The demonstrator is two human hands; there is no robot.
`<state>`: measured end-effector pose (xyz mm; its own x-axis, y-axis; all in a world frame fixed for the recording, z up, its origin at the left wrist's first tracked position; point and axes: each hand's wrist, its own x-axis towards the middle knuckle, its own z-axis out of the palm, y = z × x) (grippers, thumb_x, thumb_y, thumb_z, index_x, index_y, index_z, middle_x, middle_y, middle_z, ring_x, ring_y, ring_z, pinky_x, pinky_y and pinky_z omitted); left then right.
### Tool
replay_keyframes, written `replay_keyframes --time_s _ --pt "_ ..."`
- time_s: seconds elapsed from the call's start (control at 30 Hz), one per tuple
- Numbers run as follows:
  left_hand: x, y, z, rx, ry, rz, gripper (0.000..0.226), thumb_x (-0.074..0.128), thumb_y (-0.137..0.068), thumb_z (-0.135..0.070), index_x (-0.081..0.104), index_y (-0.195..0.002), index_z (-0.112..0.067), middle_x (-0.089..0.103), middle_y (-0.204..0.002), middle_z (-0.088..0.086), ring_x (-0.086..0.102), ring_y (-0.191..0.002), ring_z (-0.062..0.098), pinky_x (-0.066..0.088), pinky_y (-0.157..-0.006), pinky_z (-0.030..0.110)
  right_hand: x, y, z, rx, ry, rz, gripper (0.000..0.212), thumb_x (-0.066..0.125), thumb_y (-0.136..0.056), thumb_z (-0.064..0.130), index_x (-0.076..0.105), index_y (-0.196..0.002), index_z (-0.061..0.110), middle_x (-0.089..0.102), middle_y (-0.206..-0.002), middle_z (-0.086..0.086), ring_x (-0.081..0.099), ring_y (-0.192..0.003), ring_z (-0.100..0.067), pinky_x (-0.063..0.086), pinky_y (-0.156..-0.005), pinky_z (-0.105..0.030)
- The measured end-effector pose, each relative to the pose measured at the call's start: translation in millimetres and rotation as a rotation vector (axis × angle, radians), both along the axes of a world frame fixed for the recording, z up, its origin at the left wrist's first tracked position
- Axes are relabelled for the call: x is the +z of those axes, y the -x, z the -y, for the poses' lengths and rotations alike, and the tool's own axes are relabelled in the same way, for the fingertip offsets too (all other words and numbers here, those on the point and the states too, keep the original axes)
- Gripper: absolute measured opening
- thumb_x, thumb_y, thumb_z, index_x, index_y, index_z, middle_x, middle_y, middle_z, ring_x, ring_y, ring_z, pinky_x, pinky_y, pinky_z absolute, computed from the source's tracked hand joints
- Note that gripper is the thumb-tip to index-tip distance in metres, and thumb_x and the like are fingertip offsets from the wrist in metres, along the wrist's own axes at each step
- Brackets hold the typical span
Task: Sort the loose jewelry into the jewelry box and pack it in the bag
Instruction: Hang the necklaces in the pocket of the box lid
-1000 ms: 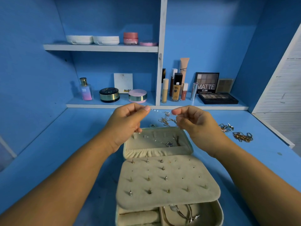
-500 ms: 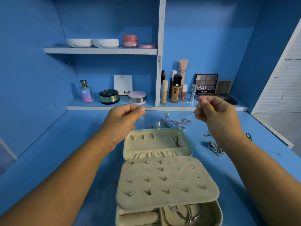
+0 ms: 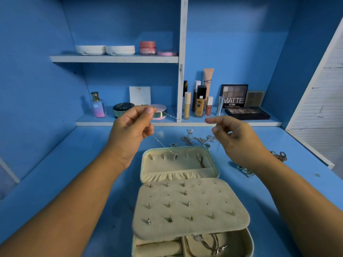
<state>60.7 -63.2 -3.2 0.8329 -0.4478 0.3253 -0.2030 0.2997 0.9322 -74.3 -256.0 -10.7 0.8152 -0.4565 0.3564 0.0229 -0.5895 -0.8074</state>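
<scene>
A thin silver chain [image 3: 159, 140] is stretched between my hands above the open jewelry box [image 3: 146, 164]. My left hand [image 3: 132, 133] pinches one end between thumb and forefinger, and the chain droops to a small pendant [image 3: 175, 156] at the hooks in the box lid. My right hand [image 3: 236, 139] pinches the other end, its fingers curled, above the lid's right side. The cream earring panel [image 3: 204, 199] carries several studs. Bangles [image 3: 209, 243] lie in the bottom tray. Loose jewelry [image 3: 201, 139] lies on the desk behind the box.
More chains [image 3: 279, 156] and a silver piece [image 3: 246, 171] lie on the blue desk [image 3: 74, 164] to the right. Cosmetics line the low shelf behind: a perfume bottle [image 3: 97, 105], foundation bottles [image 3: 200, 102], eyeshadow palettes [image 3: 246, 113]. Jars stand on the upper shelf [image 3: 115, 59].
My right hand swung out to the right with the chain, then came back left a little. My left hand rose slightly. The pendant now hangs at the lid hooks.
</scene>
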Motion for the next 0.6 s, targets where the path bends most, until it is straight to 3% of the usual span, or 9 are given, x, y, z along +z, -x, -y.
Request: replay_keyframes --time_s 0.07,0.13,0.23,0.3,0.37,0.4,0.47,0.53,0.6 --pt "0.9 1.8 -0.4 -0.006 0.003 0.026 0.018 0.061 -0.092 -0.022 0.074 -0.081 -0.027 0.055 -0.060 -0.014 0.042 -0.055 0.006 0.048 -0.062 0.021 -2.8 -0.6 -4.8 0.046 0.057 -0.064 0.019 0.050 -0.097 0.017 0.066 -0.101 0.027 0.057 -0.073 0.000 0.048 -0.047 -0.009 0.041 -0.045 -0.018" --pt "1.3 4.5 -0.1 -0.010 -0.024 0.050 0.024 0.057 -0.093 -0.023 0.076 -0.081 -0.032 0.048 -0.055 -0.014 0.035 -0.053 0.006 0.043 -0.056 0.019 -5.1 -2.4 -9.4 0.082 0.097 -0.086 0.020 0.053 -0.095 0.018 0.066 -0.089 0.032 0.068 -0.086 0.001 0.058 -0.066 -0.012 0.048 -0.060 -0.021" --pt "1.4 7.6 0.6 0.002 -0.085 0.127 0.017 0.058 -0.093 -0.021 0.074 -0.089 -0.026 0.048 -0.053 -0.014 0.032 -0.051 0.004 0.033 -0.048 0.018 -8.2 -4.9 -14.7 0.120 0.093 -0.091 0.019 0.056 -0.093 0.018 0.065 -0.083 0.030 0.067 -0.083 0.010 0.053 -0.065 0.000 0.043 -0.061 -0.011" --pt "-2.0 7.1 1.1 0.036 -0.184 0.260 0.012 0.060 -0.092 -0.022 0.072 -0.092 -0.026 0.056 -0.058 -0.003 0.041 -0.056 0.005 0.037 -0.053 0.015 -7.8 -4.8 -16.7 0.121 0.032 -0.073 0.017 0.056 -0.094 0.021 0.065 -0.082 0.029 0.066 -0.080 0.006 0.053 -0.063 0.000 0.044 -0.061 -0.014" --pt "-9.3 4.9 1.9 0.037 -0.299 0.366 0.009 0.064 -0.090 -0.026 0.073 -0.089 -0.030 0.062 -0.072 0.013 0.047 -0.064 0.009 0.042 -0.062 0.019 -6.3 -4.4 -16.5 0.102 -0.022 -0.024 0.016 0.055 -0.095 0.026 0.065 -0.083 0.029 0.067 -0.086 -0.003 0.057 -0.073 -0.014 0.049 -0.069 -0.027" --pt "-13.4 3.8 2.1 0.046 -0.358 0.403 0.008 0.066 -0.089 -0.028 0.073 -0.086 -0.031 0.059 -0.071 0.013 0.046 -0.062 0.009 0.042 -0.061 0.022 -4.4 -3.8 -16.7 0.087 -0.044 0.010 0.016 0.054 -0.095 0.028 0.065 -0.083 0.029 0.067 -0.091 -0.004 0.058 -0.080 -0.016 0.050 -0.073 -0.027" --pt "-20.1 1.5 2.6 0.089 -0.468 0.457 0.006 0.070 -0.086 -0.031 0.072 -0.081 -0.030 0.052 -0.064 0.006 0.042 -0.057 0.009 0.041 -0.060 0.027 -0.5 -2.4 -16.7 0.054 -0.084 0.078 0.016 0.052 -0.094 0.030 0.065 -0.084 0.029 0.066 -0.091 0.000 0.056 -0.073 -0.007 0.046 -0.067 -0.019" --pt "-23.4 1.3 1.9 0.100 -0.524 0.468 0.008 0.073 -0.082 -0.035 0.071 -0.077 -0.029 0.045 -0.059 -0.008 0.040 -0.055 0.006 0.040 -0.058 0.022 4.1 -1.0 -16.8 0.052 -0.146 0.125 0.018 0.052 -0.094 0.031 0.065 -0.083 0.027 0.067 -0.088 0.008 0.053 -0.070 0.004 0.043 -0.069 -0.015" --pt "-24.1 2.8 0.8 0.082 -0.566 0.473 0.013 0.076 -0.077 -0.042 0.069 -0.078 -0.030 0.043 -0.062 -0.013 0.040 -0.055 0.002 0.037 -0.058 0.017 7.5 0.9 -16.7 0.125 -0.224 0.145 0.018 0.054 -0.090 0.033 0.066 -0.083 0.024 0.067 -0.084 0.008 0.056 -0.075 0.003 0.045 -0.075 -0.017"
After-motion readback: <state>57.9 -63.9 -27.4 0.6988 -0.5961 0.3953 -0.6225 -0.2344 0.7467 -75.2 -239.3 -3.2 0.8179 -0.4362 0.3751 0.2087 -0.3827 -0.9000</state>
